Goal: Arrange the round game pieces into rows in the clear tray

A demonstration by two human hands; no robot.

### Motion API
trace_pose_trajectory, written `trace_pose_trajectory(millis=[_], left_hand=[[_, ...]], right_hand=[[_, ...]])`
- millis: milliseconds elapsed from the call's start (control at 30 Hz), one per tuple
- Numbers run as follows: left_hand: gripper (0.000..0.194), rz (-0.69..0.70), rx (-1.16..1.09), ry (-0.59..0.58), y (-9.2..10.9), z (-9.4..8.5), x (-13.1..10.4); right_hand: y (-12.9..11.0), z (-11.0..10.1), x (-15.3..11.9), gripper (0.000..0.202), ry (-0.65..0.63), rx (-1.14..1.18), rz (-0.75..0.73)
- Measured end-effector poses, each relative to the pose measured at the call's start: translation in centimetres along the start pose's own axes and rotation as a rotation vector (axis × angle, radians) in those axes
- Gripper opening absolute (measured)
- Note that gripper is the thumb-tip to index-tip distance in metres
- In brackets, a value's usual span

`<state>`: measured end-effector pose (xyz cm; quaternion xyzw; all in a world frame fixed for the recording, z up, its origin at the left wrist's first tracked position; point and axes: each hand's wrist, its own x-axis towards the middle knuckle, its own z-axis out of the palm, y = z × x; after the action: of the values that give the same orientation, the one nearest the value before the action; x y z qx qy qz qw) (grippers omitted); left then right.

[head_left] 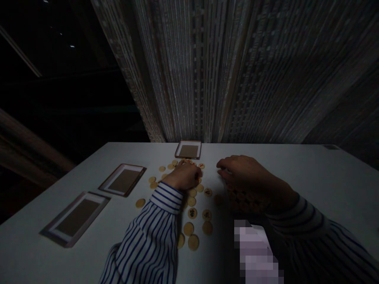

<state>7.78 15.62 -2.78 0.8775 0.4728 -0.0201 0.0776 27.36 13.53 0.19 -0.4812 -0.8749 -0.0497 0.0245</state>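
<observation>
My left hand [185, 175], in a striped sleeve, reaches over a scatter of round wooden xiangqi pieces [192, 213] on the white table. Its fingers curl down among the far pieces, and their tips are hidden, so I cannot make out what they hold. My right hand [248, 171] is bent over a dark box [248, 217] where more round pieces [241, 197] lie in rows. The thumb and fingers of this hand are drawn together; anything between them is too dark to name. Some loose pieces show black or red characters, while others are plain side up.
Three framed rectangular trays or lids stand around the pieces: one at the far edge [188, 150], one at the left [122, 180] and one nearer left [75, 219]. A curtain [207, 71] hangs behind the white table [310, 173]. A pixelated patch covers the near right.
</observation>
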Motion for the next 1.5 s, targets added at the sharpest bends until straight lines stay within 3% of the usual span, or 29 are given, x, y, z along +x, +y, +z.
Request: trace_pose_trajectory(millis=[333,600,1100,1500], left_hand=[[0.013,0.044,0.066,0.030,-0.2,0.1,0.3],[0.017,0.067,0.062,0.244,-0.3,0.1,0.3],[0.019,0.138,0.005,0.452,1.1,-2.0,-0.6],[0.016,0.173,-0.037,0.487,2.2,-3.0,-1.4]], right_hand=[[0.0,-0.3,-0.1,0.031,-0.004,0.009,0.002],[0.1,-0.4,-0.2,0.031,0.005,0.002,0.010],[0.1,-0.7,-0.5,0.029,0.029,0.006,0.026],[0.5,-1.2,-1.6,0.027,0.080,-0.018,0.018]])
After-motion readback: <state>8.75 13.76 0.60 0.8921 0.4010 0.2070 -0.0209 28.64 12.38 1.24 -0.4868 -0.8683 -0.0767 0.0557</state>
